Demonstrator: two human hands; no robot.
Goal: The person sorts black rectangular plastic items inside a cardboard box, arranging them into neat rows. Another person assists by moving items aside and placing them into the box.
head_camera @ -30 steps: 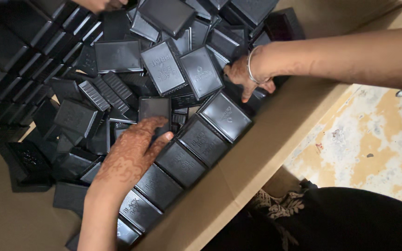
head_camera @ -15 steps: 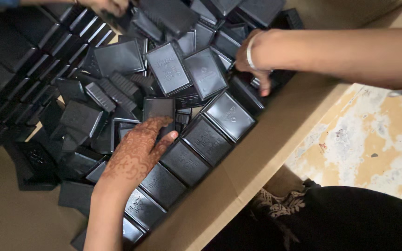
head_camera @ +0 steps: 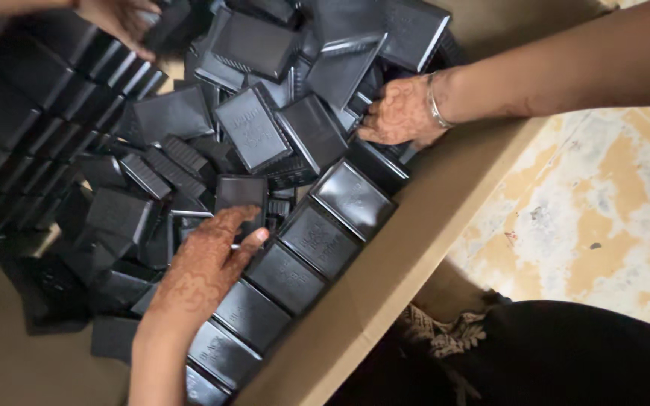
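Left hand (head_camera: pixel 205 267): fingers spread flat, gripping nothing, fingertips touching a small black box (head_camera: pixel 241 197) in the heap.
Right hand (head_camera: pixel 400 113): fingers curled down among the boxes; grip cannot be told.
Row of boxes (head_camera: pixel 317 240): lined along the cardboard carton wall (head_camera: pixel 415 233), between both hands.
Another person's hand (head_camera: pixel 118 19): top left, over stacked boxes.
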